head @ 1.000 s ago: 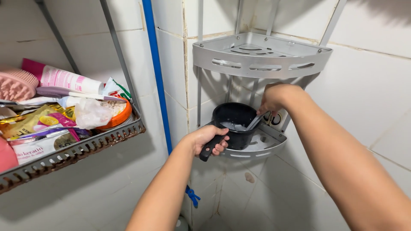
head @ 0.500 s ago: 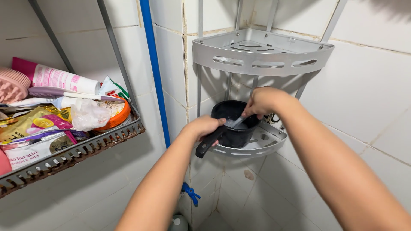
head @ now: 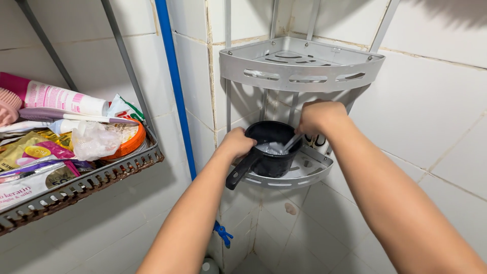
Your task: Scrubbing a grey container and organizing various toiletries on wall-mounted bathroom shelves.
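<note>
While the left hand grips the black dipper cup where its handle meets the rim, fingers closed around it, the right hand is closed on a pale, thin-handled brush whose working end is down inside the cup. White foamy liquid lies in the cup's bottom, around the brush tip. The cup rests on the lower corner shelf, its handle jutting out past the shelf's front edge toward the person.

The step in hand looks like stirring or scrubbing inside the cup with the left hand steadying it. A next stroke would call for a firm hold at the handle so the cup does not slide or tip off the shelf's edge, and for short, controlled strokes to keep the foam from slopping over the rim.

Directly above the cup hangs the upper corner shelf, grey metal with slotted sides. Left of the cup a blue pipe runs down the tiled wall, and farther left a rusty wire rack carries a pink tube, sachets and an orange-rimmed tub.
</note>
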